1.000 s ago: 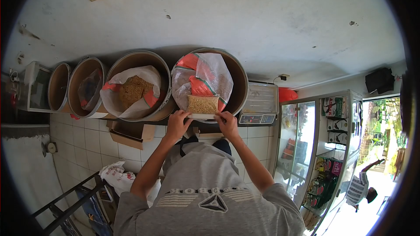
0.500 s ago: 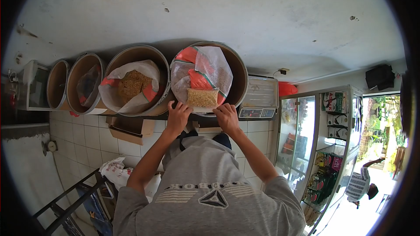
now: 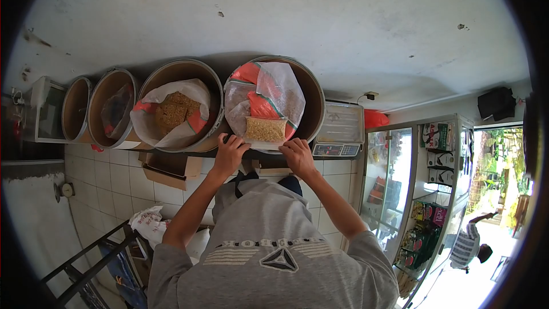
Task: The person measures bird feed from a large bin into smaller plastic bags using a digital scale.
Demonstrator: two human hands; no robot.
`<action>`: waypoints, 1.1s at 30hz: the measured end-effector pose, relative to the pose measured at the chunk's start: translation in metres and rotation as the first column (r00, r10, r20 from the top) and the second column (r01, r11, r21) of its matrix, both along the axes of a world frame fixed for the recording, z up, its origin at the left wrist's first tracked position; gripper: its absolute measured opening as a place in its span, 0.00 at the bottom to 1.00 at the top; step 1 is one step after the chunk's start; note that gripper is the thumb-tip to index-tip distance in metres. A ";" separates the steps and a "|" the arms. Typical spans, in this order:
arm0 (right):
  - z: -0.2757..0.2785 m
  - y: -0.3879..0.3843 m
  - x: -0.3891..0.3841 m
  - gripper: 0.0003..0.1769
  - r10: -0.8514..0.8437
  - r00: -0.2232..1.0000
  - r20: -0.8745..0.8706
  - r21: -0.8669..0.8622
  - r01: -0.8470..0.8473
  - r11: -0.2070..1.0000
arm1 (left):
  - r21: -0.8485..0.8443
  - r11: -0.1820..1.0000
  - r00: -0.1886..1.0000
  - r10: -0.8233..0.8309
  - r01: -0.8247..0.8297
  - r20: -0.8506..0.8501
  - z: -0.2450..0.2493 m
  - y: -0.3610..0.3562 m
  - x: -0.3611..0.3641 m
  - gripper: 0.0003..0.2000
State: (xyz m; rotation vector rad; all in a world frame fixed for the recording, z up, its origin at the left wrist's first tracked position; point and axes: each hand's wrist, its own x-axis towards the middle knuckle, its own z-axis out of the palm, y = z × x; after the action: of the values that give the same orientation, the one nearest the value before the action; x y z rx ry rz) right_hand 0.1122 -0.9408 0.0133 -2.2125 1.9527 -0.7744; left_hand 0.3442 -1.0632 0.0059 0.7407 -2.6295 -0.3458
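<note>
A clear plastic bag of pale yellow grain (image 3: 265, 130) lies at the near side of a large round drum (image 3: 315, 97), over the white and red woven sack (image 3: 284, 83) inside it. The bag's unfilled end points toward my body. My left hand (image 3: 230, 152) is closed on the left corner of that end. At the right corner my right hand (image 3: 297, 155) pinches the plastic between thumb and fingers. The fingertips are small in view, and the exact grip is partly hidden.
To the left stand another drum with a sack of brown feed (image 3: 177, 111) and two smaller drums. A digital scale (image 3: 338, 131) sits on the right, beside a glass cabinet (image 3: 389, 177). An open cardboard box (image 3: 171, 169) is below. Outside the doorway is a person (image 3: 466, 246).
Both hands stay on the bag's end with hardly any movement. The view has shifted slightly. Outside, the person has moved a little, with one arm still stretched out.
</note>
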 end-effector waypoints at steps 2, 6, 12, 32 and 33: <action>-0.002 0.001 -0.001 0.11 0.005 0.999 0.032 0.023 -0.006 1.000 | 0.023 1.000 1.000 0.003 -0.003 0.023 -0.002 -0.001 0.000 0.08; -0.001 -0.005 -0.002 0.09 -0.070 0.988 0.139 0.089 0.058 0.994 | 0.217 0.974 0.995 0.073 -0.057 -0.066 0.000 -0.007 -0.004 0.10; -0.021 -0.009 -0.003 0.08 -0.217 0.789 0.574 0.180 0.137 0.974 | 0.311 0.950 0.995 0.048 -0.018 -0.090 -0.006 -0.009 -0.010 0.09; -0.016 -0.025 -0.021 0.12 -0.332 0.777 0.535 0.503 0.023 0.864 | 0.824 0.566 0.977 0.153 0.034 -0.145 -0.010 -0.020 -0.008 0.10; -0.016 -0.025 -0.021 0.12 -0.333 0.777 0.535 0.505 0.022 0.863 | 0.690 0.722 0.985 0.082 0.046 -0.152 -0.010 -0.019 -0.008 0.10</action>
State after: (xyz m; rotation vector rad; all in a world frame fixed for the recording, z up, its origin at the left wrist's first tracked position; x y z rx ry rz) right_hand 0.0909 -0.9655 -0.0025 -1.2804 1.7736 -0.7891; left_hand 0.3364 -1.0823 -0.0045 0.8967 -2.2859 -1.3808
